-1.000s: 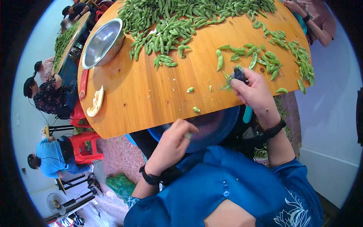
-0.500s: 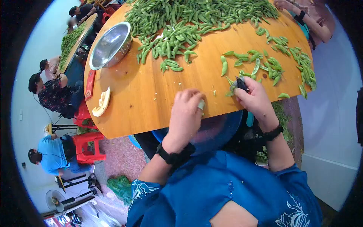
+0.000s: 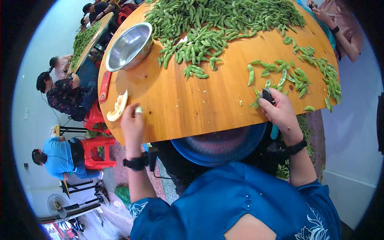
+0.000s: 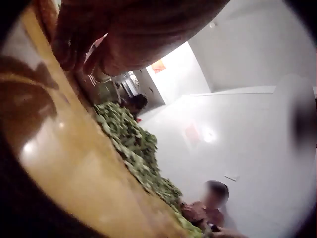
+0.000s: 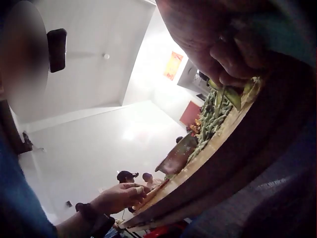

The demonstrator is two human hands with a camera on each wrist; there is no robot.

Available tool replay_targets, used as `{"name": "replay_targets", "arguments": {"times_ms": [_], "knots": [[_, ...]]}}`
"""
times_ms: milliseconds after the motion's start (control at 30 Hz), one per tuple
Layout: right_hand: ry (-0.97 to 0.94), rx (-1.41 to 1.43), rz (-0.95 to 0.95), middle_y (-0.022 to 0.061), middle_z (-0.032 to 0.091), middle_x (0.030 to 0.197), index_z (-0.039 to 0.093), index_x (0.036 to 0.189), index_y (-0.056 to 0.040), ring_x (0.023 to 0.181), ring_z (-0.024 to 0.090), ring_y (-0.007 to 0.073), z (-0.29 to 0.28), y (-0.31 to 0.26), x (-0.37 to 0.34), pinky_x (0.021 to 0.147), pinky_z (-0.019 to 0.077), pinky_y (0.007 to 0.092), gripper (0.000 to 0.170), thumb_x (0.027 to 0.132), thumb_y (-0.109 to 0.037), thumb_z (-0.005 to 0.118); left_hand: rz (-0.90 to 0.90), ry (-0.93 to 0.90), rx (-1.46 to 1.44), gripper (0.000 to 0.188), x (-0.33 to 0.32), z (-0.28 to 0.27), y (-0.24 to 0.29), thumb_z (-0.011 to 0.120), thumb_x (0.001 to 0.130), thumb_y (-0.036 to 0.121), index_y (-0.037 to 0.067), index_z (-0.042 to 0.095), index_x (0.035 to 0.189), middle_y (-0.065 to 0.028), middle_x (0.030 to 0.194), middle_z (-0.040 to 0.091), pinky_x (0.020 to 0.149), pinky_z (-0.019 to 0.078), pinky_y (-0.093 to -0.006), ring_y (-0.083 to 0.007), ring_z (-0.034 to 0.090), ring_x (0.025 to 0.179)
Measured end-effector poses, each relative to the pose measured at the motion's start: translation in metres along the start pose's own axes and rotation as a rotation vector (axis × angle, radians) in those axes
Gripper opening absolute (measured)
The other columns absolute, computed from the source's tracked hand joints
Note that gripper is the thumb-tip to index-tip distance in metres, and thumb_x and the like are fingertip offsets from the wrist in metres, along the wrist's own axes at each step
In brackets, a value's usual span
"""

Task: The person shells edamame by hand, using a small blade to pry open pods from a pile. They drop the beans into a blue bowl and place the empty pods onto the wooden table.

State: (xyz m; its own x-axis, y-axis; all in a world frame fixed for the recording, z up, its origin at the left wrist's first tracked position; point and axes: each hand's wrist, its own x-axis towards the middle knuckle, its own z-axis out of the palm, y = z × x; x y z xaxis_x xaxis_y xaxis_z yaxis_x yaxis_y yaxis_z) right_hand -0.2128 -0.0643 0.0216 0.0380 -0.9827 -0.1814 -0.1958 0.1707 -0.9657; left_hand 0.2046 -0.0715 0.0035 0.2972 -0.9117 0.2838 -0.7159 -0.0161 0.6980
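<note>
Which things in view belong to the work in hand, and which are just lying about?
Seemingly part of the work:
Green soybean pods, heaped and scattered
The pod pinched by the right hand
Blue basin, perhaps

Probably just lying about:
Metal colander, untouched
Long red object
Pale curved piece, possibly rind

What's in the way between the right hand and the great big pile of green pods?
Just some loose green pods lying flat on the table, between the right hand and the big pile. Nothing tall shows there.
</note>
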Motion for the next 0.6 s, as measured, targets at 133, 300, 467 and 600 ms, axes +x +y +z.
{"name": "replay_targets", "arguments": {"times_ms": [133,300,467,600], "knots": [[0.019,-0.002,-0.002,-0.0055,0.048,0.064,0.052,0.079,-0.0062,0.058,0.045,0.0030,0.000,0.004,0.002,0.051,0.0361,0.0212,0.012,0.086,-0.013,0.060,-0.042,-0.020,0.262,0.021,0.033,-0.029,-0.035,0.058,0.087,0.012,-0.001,0.062,0.103,-0.0129,0.091,0.066,0.075,0.0478,-0.0302,-0.0186,0.061,0.082],[0.010,0.015,0.015,-0.0059,0.046,0.065,0.052,0.079,-0.0053,0.058,0.043,0.0031,0.000,0.003,0.001,0.051,0.0349,0.0219,0.013,0.085,-0.013,0.060,0.026,-0.019,0.220,0.022,0.069,-0.033,-0.062,0.058,0.085,0.011,-0.002,0.062,0.101,-0.0123,0.090,0.066,0.074,0.0480,-0.0301,-0.0196,0.062,0.082],[0.023,-0.067,-0.076,-0.0054,0.045,0.064,0.050,0.078,-0.0034,0.060,0.042,0.0045,-0.002,0.013,0.004,0.052,0.0354,0.0233,0.017,0.086,-0.014,0.061,0.073,-0.026,0.332,0.020,0.108,-0.021,-0.058,0.058,0.082,0.010,-0.004,0.063,0.095,-0.0155,0.085,0.066,0.073,0.0487,-0.0310,-0.0214,0.063,0.078],[0.008,-0.122,-0.075,-0.0048,0.046,0.067,0.057,0.086,-0.0023,0.060,0.043,0.0056,-0.003,0.006,0.003,0.052,0.0359,0.0241,0.014,0.087,-0.015,0.061,0.206,-0.164,0.151,0.024,0.107,0.042,0.053,0.065,0.079,0.020,-0.002,0.065,0.090,-0.0151,0.080,0.067,0.069,0.0499,-0.0326,-0.0227,0.064,0.073]]}}
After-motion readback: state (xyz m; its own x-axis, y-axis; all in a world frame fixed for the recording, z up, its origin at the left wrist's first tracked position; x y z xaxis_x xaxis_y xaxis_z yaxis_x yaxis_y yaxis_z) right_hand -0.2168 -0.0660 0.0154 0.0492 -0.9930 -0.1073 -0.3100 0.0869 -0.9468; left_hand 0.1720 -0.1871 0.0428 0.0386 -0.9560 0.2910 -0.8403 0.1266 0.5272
